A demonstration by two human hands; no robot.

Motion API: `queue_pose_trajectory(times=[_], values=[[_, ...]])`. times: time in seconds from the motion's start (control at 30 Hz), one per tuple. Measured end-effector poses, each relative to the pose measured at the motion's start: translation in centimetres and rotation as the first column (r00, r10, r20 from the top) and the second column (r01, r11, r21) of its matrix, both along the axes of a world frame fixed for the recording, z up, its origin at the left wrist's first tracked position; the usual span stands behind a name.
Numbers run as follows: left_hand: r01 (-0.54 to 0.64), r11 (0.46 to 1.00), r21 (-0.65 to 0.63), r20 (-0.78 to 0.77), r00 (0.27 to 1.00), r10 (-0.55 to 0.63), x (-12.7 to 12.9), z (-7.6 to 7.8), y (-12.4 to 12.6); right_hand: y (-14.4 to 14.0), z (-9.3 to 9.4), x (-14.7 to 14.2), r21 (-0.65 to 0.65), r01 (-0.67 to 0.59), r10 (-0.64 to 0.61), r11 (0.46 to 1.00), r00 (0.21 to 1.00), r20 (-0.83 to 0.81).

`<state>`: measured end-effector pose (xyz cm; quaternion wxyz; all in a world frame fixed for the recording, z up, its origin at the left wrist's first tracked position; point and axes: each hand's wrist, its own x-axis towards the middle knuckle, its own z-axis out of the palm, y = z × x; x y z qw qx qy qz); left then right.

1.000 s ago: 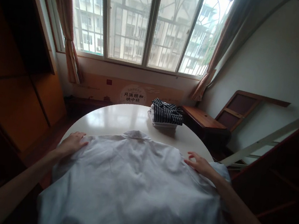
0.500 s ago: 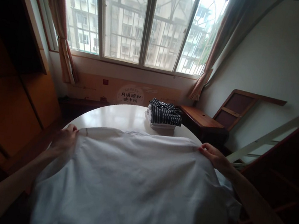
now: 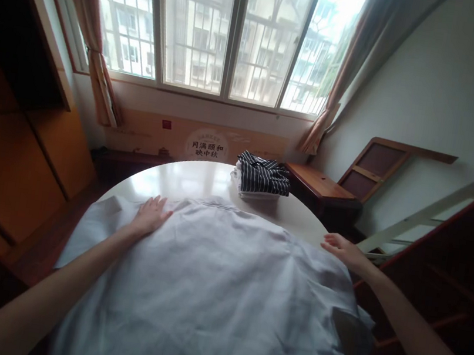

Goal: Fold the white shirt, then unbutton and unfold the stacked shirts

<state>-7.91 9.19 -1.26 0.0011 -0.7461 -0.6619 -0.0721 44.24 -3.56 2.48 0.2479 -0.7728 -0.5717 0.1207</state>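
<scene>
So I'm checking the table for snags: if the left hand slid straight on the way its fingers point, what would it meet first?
Probably only bare round table: the left hand lies flat on the white shirt, pointing towards the window. The folded striped stack looks well right of that line.

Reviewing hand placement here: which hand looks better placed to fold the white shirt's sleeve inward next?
Probably the left hand: it lies flat on the white shirt beside the spread sleeve. The right hand sits at the shirt's far edge, its sleeve draped off the table.

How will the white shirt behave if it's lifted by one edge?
Probably floppy: the white shirt drapes over the round table rim and wrinkles under the left hand. Likely light, as thin cloth. It may slide easily, since the tabletop looks glossy.
</scene>
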Motion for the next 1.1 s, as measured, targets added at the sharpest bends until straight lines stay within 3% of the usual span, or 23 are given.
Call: queue_pose_trajectory(times=[0.1, 0.3, 0.4, 0.5, 0.57, 0.7, 0.8, 0.87, 0.93, 0.97, 1.1], values=[[-0.003, 1.0, -0.02, -0.011, 1.0, 0.003, -0.6, -1.4, -0.1, -1.2, -1.4, 0.7, -0.1, -0.101, 0.101, 0.99, 0.995, -0.008], [-0.005, 1.0, 0.023, -0.016, 1.0, 0.006, -0.8, -1.4, -0.1, -2.3, -1.7, -1.3, -0.236, -0.123, 0.191, 0.964, 0.938, 0.29], [-0.001, 1.0, 0.03, -0.012, 1.0, 0.001, -0.6, -1.2, -0.4, -2.2, -0.7, -2.3, -0.268, -0.003, 0.129, 0.963, 0.883, 0.451], [0.0, 0.999, 0.032, -0.007, 1.0, 0.0, -0.6, -1.0, -0.6, -1.3, 0.1, -4.5, -0.14, 0.089, -0.001, 0.986, 0.845, 0.534], [-0.001, 1.0, 0.028, 0.001, 1.0, 0.001, -0.5, -1.0, -0.6, -0.2, 0.2, -7.5, -0.037, 0.038, -0.015, 0.999, 0.868, 0.496], [-0.003, 1.0, 0.026, 0.011, 1.0, 0.002, -0.6, -1.3, -0.4, 2.1, -1.3, -17.3, 0.066, -0.251, 0.215, 0.966, 0.917, 0.337], [0.005, 1.0, 0.022, -0.008, 1.0, -0.005, -1.0, -1.5, -0.2, 3.0, -3.0, -24.5, 0.059, -0.497, 0.459, 0.866, 0.835, 0.304], [-0.005, 1.0, 0.01, -0.015, 1.0, 0.005, -1.4, -1.5, -0.2, 3.5, -3.8, -26.8, 0.036, -0.624, 0.583, 0.78, 0.747, 0.319], [-0.029, 1.0, -0.009, -0.011, 1.0, 0.029, -2.0, -1.5, -0.3, 4.1, -4.3, -26.0, -0.005, -0.658, 0.622, 0.753, 0.709, 0.333], [-0.038, 0.999, -0.021, -0.005, 0.999, 0.038, -2.2, -1.4, -0.3, 4.4, -4.5, -24.6, -0.03, -0.636, 0.606, 0.771, 0.719, 0.339], [-0.044, 0.997, -0.059, 0.015, 0.999, 0.045, -3.0, -1.2, -0.4, 5.7, -4.8, -15.9, -0.126, -0.272, 0.3, 0.954, 0.872, 0.387]])
